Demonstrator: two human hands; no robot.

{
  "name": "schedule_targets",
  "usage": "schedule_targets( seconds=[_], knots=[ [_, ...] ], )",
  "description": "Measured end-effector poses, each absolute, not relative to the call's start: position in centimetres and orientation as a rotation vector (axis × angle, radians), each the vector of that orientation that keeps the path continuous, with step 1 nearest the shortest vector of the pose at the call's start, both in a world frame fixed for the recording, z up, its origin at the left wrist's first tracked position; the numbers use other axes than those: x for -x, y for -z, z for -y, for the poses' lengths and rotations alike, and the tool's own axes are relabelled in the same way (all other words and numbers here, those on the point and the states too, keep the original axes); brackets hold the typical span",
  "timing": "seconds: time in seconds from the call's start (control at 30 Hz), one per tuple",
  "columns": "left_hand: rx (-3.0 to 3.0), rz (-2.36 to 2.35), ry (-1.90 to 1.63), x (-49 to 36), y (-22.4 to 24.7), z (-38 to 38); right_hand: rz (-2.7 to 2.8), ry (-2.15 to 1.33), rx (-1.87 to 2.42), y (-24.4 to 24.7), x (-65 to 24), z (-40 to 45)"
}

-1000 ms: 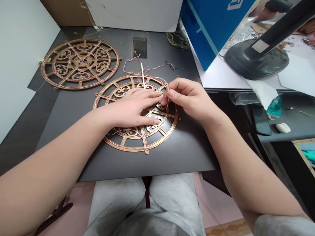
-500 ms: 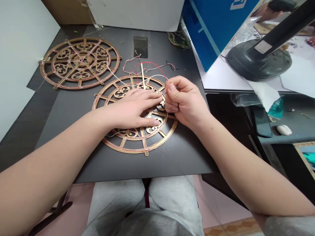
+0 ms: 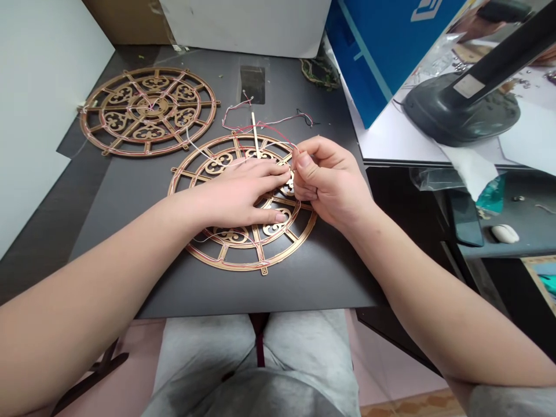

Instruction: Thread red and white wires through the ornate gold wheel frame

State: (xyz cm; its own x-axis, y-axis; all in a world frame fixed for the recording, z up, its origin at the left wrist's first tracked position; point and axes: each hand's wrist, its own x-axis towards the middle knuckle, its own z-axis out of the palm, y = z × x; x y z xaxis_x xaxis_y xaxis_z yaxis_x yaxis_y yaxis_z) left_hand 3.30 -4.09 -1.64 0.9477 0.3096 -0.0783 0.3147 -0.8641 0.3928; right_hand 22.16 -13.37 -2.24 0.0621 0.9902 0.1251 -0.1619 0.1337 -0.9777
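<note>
A strip of dark tabletop (image 3: 217, 295) separates the near edge from the round openwork frame (image 3: 262, 255). The left hand (image 3: 241, 188) lies flat across it, fingers extended; over its right rim, the right hand (image 3: 332, 179) pinches red and white wires (image 3: 284, 135).

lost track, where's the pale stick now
In the head view, the pale stick is slightly left of centre, crossing the far rim of the nearer wheel, beyond the left hand.
</note>
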Motion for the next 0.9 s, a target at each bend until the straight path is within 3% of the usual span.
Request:
schedule_targets(
  seconds=[0.57,0.9],
  knots=[
    [-2.692,-0.439,-0.035,-3.3,1.7,3.9,1.171,-1.003,1.129,-0.2,-22.1,14.2],
    [-2.696,-0.435,-0.031,-3.3,1.8,4.0,1.167,-1.039,1.114,0.9,-23.2,13.6]
  ],
)
